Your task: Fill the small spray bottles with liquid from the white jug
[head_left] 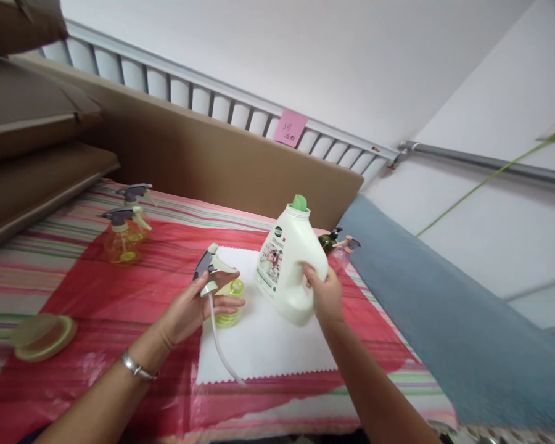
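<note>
My left hand grips a grey and white trigger spray head, its thin dip tube hanging down and curving to the right. Just behind those fingers stands a yellow-green bottle with an open neck, on a white cloth. By its side handle, my right hand holds a large white detergent jug above the cloth. A green pour spout shows in the jug's uncapped mouth. The jug leans slightly, its mouth pointing up and away from the small bottle.
Orange spray bottles stand at the left. A pale yellow round lid or dish lies nearer on the red plastic sheet. Behind the jug are a pink bottle and a dark green pump bottle. A cardboard panel borders the back.
</note>
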### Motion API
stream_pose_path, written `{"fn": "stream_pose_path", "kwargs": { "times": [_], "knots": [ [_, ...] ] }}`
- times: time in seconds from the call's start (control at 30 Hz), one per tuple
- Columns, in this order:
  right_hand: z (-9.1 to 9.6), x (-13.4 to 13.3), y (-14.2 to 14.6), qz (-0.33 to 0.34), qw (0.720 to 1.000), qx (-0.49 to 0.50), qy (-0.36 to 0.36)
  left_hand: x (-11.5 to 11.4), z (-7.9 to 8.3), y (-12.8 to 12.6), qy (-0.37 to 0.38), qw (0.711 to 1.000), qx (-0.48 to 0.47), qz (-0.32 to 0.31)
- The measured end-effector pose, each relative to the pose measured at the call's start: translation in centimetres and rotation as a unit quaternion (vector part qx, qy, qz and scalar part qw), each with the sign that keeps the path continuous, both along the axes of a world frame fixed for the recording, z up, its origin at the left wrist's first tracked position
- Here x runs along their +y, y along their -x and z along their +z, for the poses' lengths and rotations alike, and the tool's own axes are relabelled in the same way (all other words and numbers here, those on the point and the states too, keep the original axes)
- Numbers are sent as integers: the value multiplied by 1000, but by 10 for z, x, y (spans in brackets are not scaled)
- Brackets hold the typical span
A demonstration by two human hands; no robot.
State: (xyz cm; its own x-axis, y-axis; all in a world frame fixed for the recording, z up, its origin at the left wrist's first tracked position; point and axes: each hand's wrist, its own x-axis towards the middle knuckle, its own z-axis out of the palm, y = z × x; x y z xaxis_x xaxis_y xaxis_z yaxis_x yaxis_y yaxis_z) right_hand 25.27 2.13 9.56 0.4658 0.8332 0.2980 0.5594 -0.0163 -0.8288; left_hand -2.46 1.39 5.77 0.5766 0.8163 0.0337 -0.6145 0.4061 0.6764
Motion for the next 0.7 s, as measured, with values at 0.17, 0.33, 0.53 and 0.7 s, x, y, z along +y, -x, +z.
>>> {"fn": "stream_pose_path", "kwargs": {
  "times": [0.17, 0.33, 0.53, 0.7],
  "knots": [
    [-28, 34, 21, -22, 998, 37, -43, 9, 9, 21, -36, 999, 1, 23],
    [-56, 42, 23, -25, 997, 55, -52, 18, 24, 51, -59, 994, -26, 84],
    [-65, 37, 5, 17, 998, 52, -41, 21, 23, 58, -61, 990, -38, 120],
    [-43, 17, -8, 39, 995, 39, -80, 17, 20, 48, -88, 984, -9, 157]
  ]
}}
